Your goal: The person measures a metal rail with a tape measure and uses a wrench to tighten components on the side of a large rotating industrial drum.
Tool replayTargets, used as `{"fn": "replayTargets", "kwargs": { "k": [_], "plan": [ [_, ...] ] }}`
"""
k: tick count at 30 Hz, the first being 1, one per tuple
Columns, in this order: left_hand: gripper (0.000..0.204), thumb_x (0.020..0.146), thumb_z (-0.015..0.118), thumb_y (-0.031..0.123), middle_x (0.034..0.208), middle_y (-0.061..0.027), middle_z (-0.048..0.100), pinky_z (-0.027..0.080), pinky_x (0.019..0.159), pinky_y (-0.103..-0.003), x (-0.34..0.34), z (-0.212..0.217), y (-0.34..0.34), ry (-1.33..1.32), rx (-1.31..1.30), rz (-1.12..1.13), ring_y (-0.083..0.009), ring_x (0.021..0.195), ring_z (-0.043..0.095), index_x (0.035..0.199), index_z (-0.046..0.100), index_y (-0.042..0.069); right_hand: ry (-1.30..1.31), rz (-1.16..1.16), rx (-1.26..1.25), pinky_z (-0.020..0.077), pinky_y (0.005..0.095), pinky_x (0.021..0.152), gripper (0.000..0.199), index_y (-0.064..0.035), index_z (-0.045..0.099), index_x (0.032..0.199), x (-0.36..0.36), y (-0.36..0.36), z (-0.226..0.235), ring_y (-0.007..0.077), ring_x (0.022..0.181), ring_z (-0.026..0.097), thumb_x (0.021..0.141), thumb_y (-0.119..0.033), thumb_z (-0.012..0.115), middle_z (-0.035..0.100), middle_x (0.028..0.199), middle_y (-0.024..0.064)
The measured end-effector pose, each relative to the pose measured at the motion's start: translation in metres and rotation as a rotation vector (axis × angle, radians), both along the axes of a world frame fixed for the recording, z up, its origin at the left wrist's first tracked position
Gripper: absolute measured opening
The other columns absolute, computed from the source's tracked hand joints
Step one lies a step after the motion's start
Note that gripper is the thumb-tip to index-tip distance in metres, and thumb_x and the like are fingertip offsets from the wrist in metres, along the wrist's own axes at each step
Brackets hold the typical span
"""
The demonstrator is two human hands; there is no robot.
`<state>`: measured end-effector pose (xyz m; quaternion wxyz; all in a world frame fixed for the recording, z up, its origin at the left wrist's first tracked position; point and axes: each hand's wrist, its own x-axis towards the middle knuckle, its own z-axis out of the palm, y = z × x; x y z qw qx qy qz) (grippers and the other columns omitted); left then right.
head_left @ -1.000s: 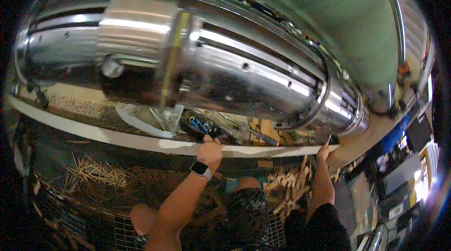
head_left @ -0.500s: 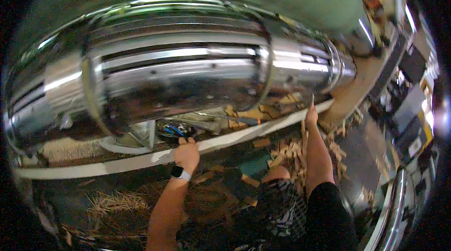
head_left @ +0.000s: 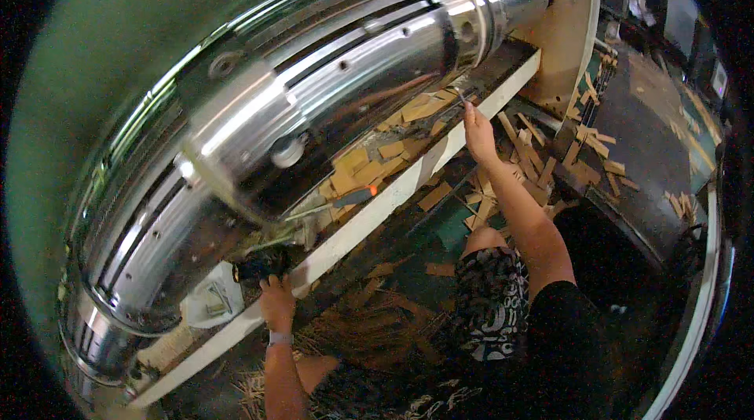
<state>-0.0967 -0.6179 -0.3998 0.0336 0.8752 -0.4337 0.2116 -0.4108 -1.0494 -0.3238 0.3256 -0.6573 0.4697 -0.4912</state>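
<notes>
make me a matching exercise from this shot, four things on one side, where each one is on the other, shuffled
Things:
1. left hand
2. right hand
3. screwdriver with the orange-tipped handle
4. wood scraps

Places:
A. lying on the ledge under the big steel roller
B. scattered on the floor at the right
C. raised to the ledge near the roller's far end, pinching a thin tool
D. on the white rail, next to a dark tool

Pairs: 1-D, 2-C, 3-A, 4-B
</notes>
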Motion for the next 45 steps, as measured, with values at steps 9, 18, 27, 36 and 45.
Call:
{"fn": "replayTargets", "kwargs": {
  "k": [9,18,27,36,45],
  "plan": [
    [0.035,0.091,0.038,0.027,0.105,-0.0318,0.050,0.045,0.065,-0.052,-0.006,0.013,-0.012,0.167,0.169,-0.012,-0.0442,0.089,0.051,0.103,0.048,-0.004,-0.009,-0.036,-0.138,0.0390,0.0468,0.061,0.048,-0.0038,0.049,0.081,-0.029,-0.046,-0.016,0.0413,0.070,0.052,0.091,-0.047,0.031,0.055,0.069,0.0206],
    [0.044,0.093,0.031,0.037,0.087,-0.0272,0.052,0.041,0.062,-0.051,-0.030,0.029,-0.022,0.203,0.029,0.122,-0.0444,0.076,0.050,0.103,0.047,-0.004,0.163,0.002,-0.369,0.0425,0.0456,0.058,0.033,-0.0059,0.051,0.080,-0.030,-0.068,0.006,0.0372,0.068,0.055,0.091,-0.034,0.038,0.056,0.071,0.0160],
    [0.041,0.092,0.035,0.036,0.093,-0.0296,0.049,0.040,0.059,-0.051,-0.036,0.034,-0.028,0.288,-0.002,0.140,-0.0448,0.074,0.050,0.099,0.045,-0.003,0.359,0.127,-0.586,0.0441,0.0435,0.059,0.030,-0.0085,0.054,0.084,-0.056,-0.091,0.037,0.0341,0.069,0.057,0.090,-0.034,0.039,0.057,0.071,0.0143],
    [0.039,0.091,0.038,0.032,0.096,-0.0300,0.048,0.041,0.061,-0.051,-0.021,0.019,-0.019,0.273,0.022,0.196,-0.0445,0.079,0.050,0.107,0.044,-0.003,0.390,0.151,-0.679,0.0441,0.0449,0.060,0.032,-0.0060,0.052,0.079,-0.055,-0.112,0.031,0.0364,0.069,0.056,0.090,-0.033,0.040,0.057,0.072,0.0170],
    [0.040,0.092,0.038,0.030,0.102,-0.0329,0.050,0.046,0.069,-0.049,-0.012,0.011,-0.016,0.270,0.119,0.203,-0.0468,0.091,0.050,0.111,0.045,-0.005,0.296,0.050,-0.430,0.0403,0.0426,0.058,0.034,-0.0045,0.048,0.081,-0.041,-0.072,0.016,0.0371,0.069,0.052,0.092,-0.035,0.037,0.052,0.069,0.0169]
  ]
}}
